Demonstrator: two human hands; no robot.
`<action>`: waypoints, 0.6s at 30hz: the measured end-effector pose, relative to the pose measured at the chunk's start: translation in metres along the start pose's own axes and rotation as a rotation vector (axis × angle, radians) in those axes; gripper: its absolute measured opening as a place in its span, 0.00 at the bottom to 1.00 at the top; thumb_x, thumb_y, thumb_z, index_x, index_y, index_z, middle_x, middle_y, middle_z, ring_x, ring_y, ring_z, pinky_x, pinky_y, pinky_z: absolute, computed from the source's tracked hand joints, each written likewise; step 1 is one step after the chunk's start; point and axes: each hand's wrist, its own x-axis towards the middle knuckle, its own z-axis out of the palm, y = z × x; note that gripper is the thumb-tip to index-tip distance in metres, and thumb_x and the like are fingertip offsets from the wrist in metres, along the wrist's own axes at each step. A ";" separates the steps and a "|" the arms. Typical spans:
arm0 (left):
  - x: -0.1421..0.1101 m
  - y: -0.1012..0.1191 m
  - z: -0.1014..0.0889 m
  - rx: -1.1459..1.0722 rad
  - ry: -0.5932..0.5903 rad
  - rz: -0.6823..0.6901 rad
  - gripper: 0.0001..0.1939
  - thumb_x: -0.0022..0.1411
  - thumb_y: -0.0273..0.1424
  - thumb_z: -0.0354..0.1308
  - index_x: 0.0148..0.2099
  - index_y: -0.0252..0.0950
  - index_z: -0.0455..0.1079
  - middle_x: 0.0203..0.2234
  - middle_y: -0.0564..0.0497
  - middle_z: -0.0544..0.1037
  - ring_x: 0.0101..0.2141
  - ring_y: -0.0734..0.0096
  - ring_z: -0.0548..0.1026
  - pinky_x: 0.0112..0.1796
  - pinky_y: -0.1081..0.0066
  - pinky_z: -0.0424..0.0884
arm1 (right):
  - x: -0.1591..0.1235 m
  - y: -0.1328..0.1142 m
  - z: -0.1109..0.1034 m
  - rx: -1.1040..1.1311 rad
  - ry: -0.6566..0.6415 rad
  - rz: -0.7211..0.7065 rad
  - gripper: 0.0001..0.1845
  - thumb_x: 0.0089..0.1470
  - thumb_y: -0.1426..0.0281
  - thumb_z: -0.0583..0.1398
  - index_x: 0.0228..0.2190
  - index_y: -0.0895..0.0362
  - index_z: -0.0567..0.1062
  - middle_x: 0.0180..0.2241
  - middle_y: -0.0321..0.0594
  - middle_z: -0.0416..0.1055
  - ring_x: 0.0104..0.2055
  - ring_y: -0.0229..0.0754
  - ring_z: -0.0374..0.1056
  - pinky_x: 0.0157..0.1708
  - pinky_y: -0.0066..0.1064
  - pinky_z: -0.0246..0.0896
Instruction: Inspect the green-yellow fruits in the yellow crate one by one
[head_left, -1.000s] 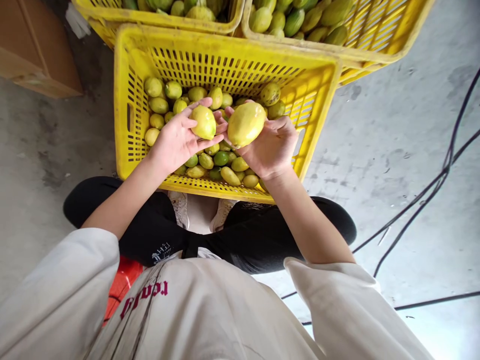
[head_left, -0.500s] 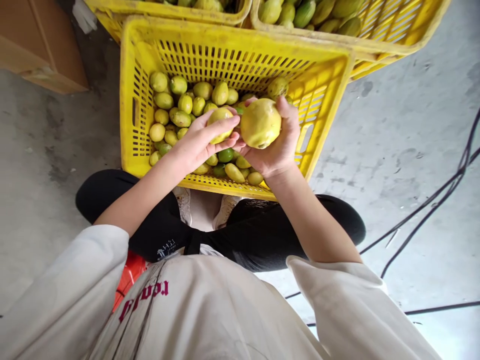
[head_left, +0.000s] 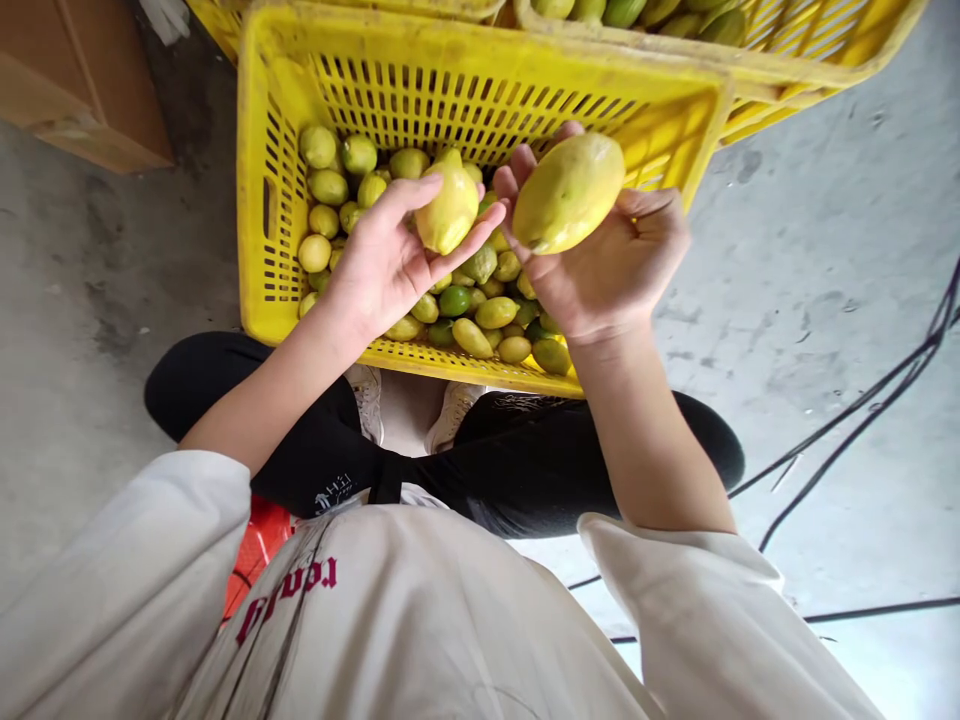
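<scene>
My left hand (head_left: 394, 255) grips a smaller yellow lemon (head_left: 448, 203) between thumb and fingers, its tip pointing up. In my right hand (head_left: 607, 270) lies a larger yellow lemon (head_left: 571, 193), tilted across the palm with the fingers curled behind it. Both fruits are held apart, side by side, above a yellow plastic crate (head_left: 480, 85). Below them the crate holds many lemons (head_left: 472, 338), mostly yellow with some green ones. My hands hide part of that pile.
More yellow crates (head_left: 814, 60) with greenish fruit stand against the far side. A cardboard box (head_left: 82, 85) is at the upper left. Black cables (head_left: 862, 410) run over the concrete floor at right. Something red (head_left: 259, 540) shows beside my left leg.
My right hand has moved right and up, turning its lemon from end-on to lengthwise. The left hand has tipped its lemon upright, and the gap between the hands is wider.
</scene>
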 end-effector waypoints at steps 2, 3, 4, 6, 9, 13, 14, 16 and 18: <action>0.002 0.001 -0.003 0.001 0.008 -0.008 0.10 0.81 0.27 0.49 0.54 0.37 0.71 0.35 0.52 0.81 0.50 0.64 0.87 0.38 0.80 0.82 | 0.000 -0.002 -0.001 0.031 0.014 -0.012 0.15 0.56 0.63 0.57 0.44 0.48 0.76 0.45 0.42 0.85 0.55 0.46 0.80 0.55 0.37 0.79; 0.003 0.002 -0.005 0.006 0.020 -0.015 0.09 0.81 0.27 0.51 0.55 0.38 0.72 0.35 0.52 0.80 0.48 0.65 0.87 0.36 0.81 0.81 | 0.000 -0.002 -0.002 0.050 0.030 0.000 0.12 0.60 0.62 0.58 0.44 0.48 0.76 0.43 0.42 0.84 0.52 0.45 0.80 0.54 0.35 0.80; 0.004 0.003 -0.007 0.010 0.038 -0.019 0.10 0.80 0.27 0.53 0.57 0.40 0.73 0.36 0.52 0.81 0.47 0.66 0.87 0.35 0.81 0.80 | 0.000 -0.003 -0.003 0.065 0.048 0.020 0.11 0.65 0.59 0.57 0.44 0.48 0.76 0.40 0.40 0.84 0.48 0.44 0.80 0.52 0.34 0.81; 0.007 0.005 -0.011 0.025 0.072 -0.026 0.16 0.77 0.27 0.57 0.62 0.44 0.73 0.38 0.51 0.82 0.48 0.65 0.86 0.38 0.79 0.82 | -0.001 -0.003 -0.003 0.078 0.094 0.074 0.13 0.69 0.55 0.56 0.44 0.47 0.76 0.35 0.38 0.81 0.41 0.44 0.78 0.46 0.32 0.82; 0.012 0.007 -0.018 0.064 0.110 -0.017 0.18 0.76 0.28 0.58 0.63 0.46 0.75 0.41 0.49 0.85 0.50 0.64 0.86 0.43 0.77 0.82 | -0.001 -0.002 -0.001 0.089 0.139 0.135 0.10 0.68 0.58 0.56 0.43 0.46 0.75 0.33 0.36 0.79 0.37 0.44 0.77 0.39 0.31 0.83; 0.016 0.009 -0.026 0.091 0.124 -0.002 0.12 0.77 0.33 0.57 0.58 0.44 0.76 0.40 0.48 0.84 0.51 0.63 0.85 0.43 0.76 0.82 | 0.000 0.001 -0.001 0.075 0.117 0.202 0.10 0.66 0.60 0.55 0.41 0.48 0.75 0.35 0.37 0.78 0.37 0.41 0.76 0.30 0.24 0.76; 0.016 0.009 -0.027 0.088 0.121 -0.002 0.12 0.77 0.36 0.57 0.58 0.43 0.76 0.40 0.47 0.84 0.50 0.62 0.85 0.42 0.76 0.82 | 0.001 0.002 -0.002 0.063 0.111 0.201 0.09 0.65 0.60 0.56 0.41 0.47 0.75 0.36 0.37 0.78 0.38 0.41 0.75 0.29 0.24 0.75; 0.015 0.010 -0.029 0.075 0.112 -0.011 0.14 0.78 0.40 0.56 0.57 0.41 0.75 0.40 0.46 0.83 0.50 0.60 0.85 0.41 0.75 0.82 | 0.002 0.004 -0.006 0.025 0.106 0.187 0.08 0.61 0.59 0.60 0.41 0.45 0.75 0.37 0.35 0.79 0.42 0.44 0.76 0.32 0.27 0.76; 0.014 0.010 -0.031 0.056 0.103 -0.018 0.16 0.79 0.42 0.53 0.58 0.40 0.74 0.39 0.46 0.83 0.50 0.59 0.85 0.41 0.75 0.83 | 0.004 0.004 -0.011 -0.007 0.099 0.165 0.09 0.59 0.58 0.62 0.42 0.43 0.75 0.37 0.35 0.80 0.47 0.48 0.76 0.37 0.32 0.78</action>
